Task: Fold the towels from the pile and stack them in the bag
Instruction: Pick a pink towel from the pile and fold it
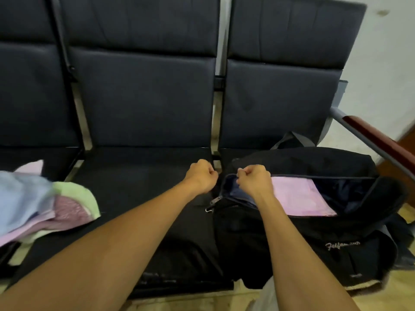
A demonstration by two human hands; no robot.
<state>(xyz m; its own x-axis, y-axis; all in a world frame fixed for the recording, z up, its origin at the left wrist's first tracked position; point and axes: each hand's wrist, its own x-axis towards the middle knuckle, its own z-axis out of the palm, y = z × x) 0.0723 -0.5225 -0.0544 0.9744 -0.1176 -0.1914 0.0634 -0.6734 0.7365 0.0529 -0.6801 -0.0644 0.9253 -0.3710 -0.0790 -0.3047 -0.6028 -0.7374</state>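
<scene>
Over the seat edge, beside the bag's (314,221) open mouth, both hands were seen curled into fists, close together but apart. The left hand (201,176) appeared to grip nothing; whether the right hand (254,179) pinched the bag's rim could not be told. One pink towel (298,198) lay folded inside the bag. The pile (42,203) lay well off to the left, nearer the left hand, so a leftward reach was judged next.

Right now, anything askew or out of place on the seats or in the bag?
The folded pink towel lies skewed in the open black duffel bag, its near corner draped over the zipper edge. The unfolded towel pile sprawls on the left seat, overhanging its front. No damage visible.
</scene>
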